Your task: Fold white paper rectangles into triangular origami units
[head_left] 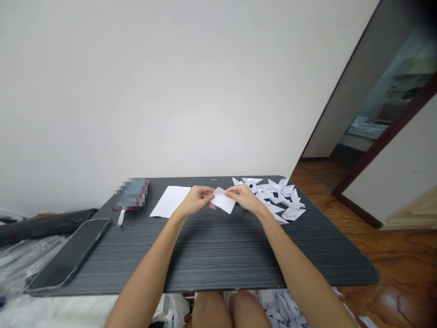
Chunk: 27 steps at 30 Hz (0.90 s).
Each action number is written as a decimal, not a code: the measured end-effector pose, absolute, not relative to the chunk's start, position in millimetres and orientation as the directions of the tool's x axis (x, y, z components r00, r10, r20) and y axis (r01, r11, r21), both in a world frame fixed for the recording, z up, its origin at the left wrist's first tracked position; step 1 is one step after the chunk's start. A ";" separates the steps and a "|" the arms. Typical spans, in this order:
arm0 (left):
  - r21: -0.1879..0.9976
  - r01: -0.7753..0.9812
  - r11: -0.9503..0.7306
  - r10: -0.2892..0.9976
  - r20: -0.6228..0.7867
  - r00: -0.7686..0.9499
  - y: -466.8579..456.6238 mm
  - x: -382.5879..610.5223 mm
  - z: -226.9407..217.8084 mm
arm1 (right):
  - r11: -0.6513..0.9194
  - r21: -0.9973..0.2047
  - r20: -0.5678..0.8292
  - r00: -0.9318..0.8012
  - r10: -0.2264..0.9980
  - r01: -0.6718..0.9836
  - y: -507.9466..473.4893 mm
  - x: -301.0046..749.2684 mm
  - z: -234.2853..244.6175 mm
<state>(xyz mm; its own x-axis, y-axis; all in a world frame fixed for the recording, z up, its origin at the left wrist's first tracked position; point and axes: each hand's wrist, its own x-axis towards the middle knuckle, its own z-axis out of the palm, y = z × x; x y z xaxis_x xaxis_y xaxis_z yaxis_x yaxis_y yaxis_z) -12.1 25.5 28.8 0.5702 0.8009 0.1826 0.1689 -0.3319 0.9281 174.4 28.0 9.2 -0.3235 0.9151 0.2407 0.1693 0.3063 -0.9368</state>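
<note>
Between both hands, above the dark table, is a small white piece of paper [223, 201], turned with its corners up and down like a diamond. My left hand [200, 199] pinches its left corner between thumb and fingers. On the opposite side, my right hand [244, 197] grips the upper right edge in the same way. Behind the left hand lies a flat stack or sheet of white paper [167, 202]. Just past the right hand spreads a loose pile of folded white paper boats [283, 198]. Whether the held piece is folded in layers, I cannot tell.
A phone [70, 255] lies at the table's left front edge. Behind it sits a blurred-out item with a red edge [133, 193] and a white strap [121, 217]. The table [225, 255] backs onto a white wall. More folded papers [283, 310] lie below the front edge.
</note>
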 end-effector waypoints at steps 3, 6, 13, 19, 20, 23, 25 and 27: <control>0.898 0.252 -0.360 0.809 0.166 0.565 24.2 -9.5 25.1 | 0.347 -0.914 0.264 -0.340 0.903 0.211 25.7 168.7 7.6; 0.804 0.363 -0.471 0.840 0.283 0.463 22.1 -3.9 20.3 | 0.355 -0.911 0.261 -0.373 0.890 0.210 21.7 160.2 7.0; 0.869 0.296 -0.397 0.914 0.347 0.209 27.6 -5.6 16.5 | 0.242 -0.965 0.199 -0.309 0.930 0.105 29.1 178.3 11.2; 0.893 0.230 -0.388 0.922 0.378 0.086 28.5 -1.0 14.0 | 0.157 -0.986 0.168 -0.249 0.954 -0.064 29.3 168.8 9.0; 0.893 0.223 -0.390 0.921 0.372 0.120 27.5 0.6 13.6 | 0.157 -0.986 0.168 -0.256 0.952 -0.060 28.8 165.1 8.1; 0.879 0.205 -0.431 0.892 0.381 0.245 25.0 1.0 16.3 | 0.159 -0.985 0.169 -0.188 0.968 -0.065 29.6 163.9 6.4; 0.854 0.191 -0.483 0.848 0.401 0.347 24.2 -2.4 21.2 | 0.129 -0.987 0.143 -0.155 0.978 -0.095 31.6 170.5 6.5; 0.831 0.172 -0.529 0.792 0.412 0.450 24.0 -6.7 26.6 | 0.100 -0.986 0.119 -0.148 0.982 -0.130 33.2 177.7 7.5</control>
<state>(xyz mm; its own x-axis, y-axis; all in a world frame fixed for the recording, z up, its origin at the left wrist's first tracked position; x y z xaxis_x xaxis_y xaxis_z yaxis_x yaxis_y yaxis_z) -6.7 24.0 26.6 0.4502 0.7923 0.4118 0.1715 -0.5293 0.8309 177.7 33.2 7.5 -0.1476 0.9819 0.1189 -0.1302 0.0999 -0.9864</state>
